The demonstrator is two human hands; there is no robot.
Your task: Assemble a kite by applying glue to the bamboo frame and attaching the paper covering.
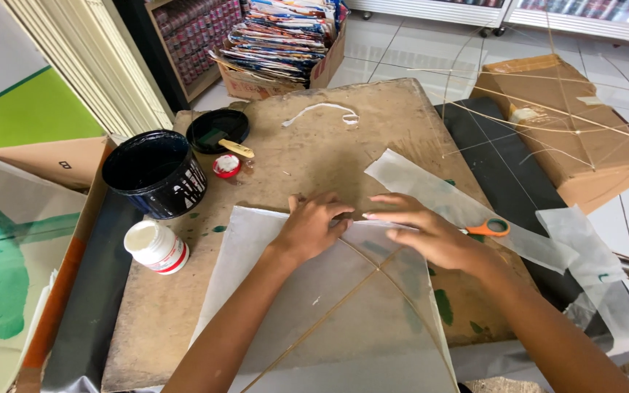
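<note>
Stained brown board [373, 124] under white kite paper [293, 306], black bucket [156, 173], white glue bottle [156, 247], orange-handled scissors [488, 228].

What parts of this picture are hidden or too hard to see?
Head view only:
- Top corner of the white paper kite: covered by the left hand and right hand.
- Orange-handled scissors: blades hidden behind the right hand.
- Inside of the black paint bucket: too dark.
- Kite's lower end: cut off by the frame edge.

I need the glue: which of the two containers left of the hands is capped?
The small white bottle with the red label, lying near the board's edge. The black bucket behind it stands open.
</note>
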